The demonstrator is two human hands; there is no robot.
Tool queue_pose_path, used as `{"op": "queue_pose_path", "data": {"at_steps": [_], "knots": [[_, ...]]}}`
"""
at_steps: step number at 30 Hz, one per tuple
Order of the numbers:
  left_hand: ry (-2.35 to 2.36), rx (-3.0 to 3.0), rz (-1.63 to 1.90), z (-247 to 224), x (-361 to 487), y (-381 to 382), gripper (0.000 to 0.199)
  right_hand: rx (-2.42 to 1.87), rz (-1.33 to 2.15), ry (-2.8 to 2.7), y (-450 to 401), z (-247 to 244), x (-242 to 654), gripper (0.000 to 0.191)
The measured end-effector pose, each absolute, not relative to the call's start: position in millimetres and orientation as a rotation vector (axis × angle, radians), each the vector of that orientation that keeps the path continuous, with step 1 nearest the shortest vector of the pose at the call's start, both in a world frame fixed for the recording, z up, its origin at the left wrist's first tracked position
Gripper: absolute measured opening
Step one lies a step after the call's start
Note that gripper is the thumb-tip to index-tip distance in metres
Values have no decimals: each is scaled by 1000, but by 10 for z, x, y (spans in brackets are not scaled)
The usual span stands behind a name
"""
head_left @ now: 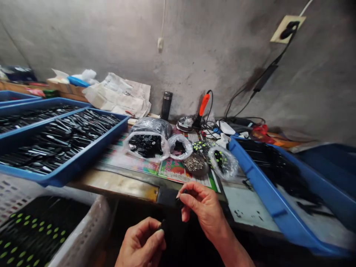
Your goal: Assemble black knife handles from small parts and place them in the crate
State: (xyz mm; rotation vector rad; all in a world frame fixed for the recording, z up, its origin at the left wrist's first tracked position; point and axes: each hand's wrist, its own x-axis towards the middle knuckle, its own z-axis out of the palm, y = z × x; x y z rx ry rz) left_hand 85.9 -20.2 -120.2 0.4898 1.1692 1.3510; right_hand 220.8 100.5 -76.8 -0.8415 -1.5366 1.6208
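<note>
And here the grey wall (116,44) is seen, unevenly lit and mottled; a socket (277,34) is mounted high at right, the workbench (119,183) set below.

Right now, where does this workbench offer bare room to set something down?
Mostly bare: the pale board, bordered by the right blue tray and the bag of green-dotted parts, though dark specks mark it; and the tan front strip, beside the left blue tray. Crowded: the middle, around the other plastic bags and the metal pieces.
</note>
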Motion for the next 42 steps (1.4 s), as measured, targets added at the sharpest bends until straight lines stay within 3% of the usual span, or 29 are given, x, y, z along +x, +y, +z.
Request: {"op": "queue_pose_path", "data": {"at_steps": [18, 42], "knots": [[1024, 588, 1179, -1238, 1124, -260, 48, -944, 1601, -1305, 602, -1022, 2554, 37], [1334, 824, 1288, -1089, 1246, -362, 44, -1017, 1541, -1439, 419, -991, 2580, 34]]}}
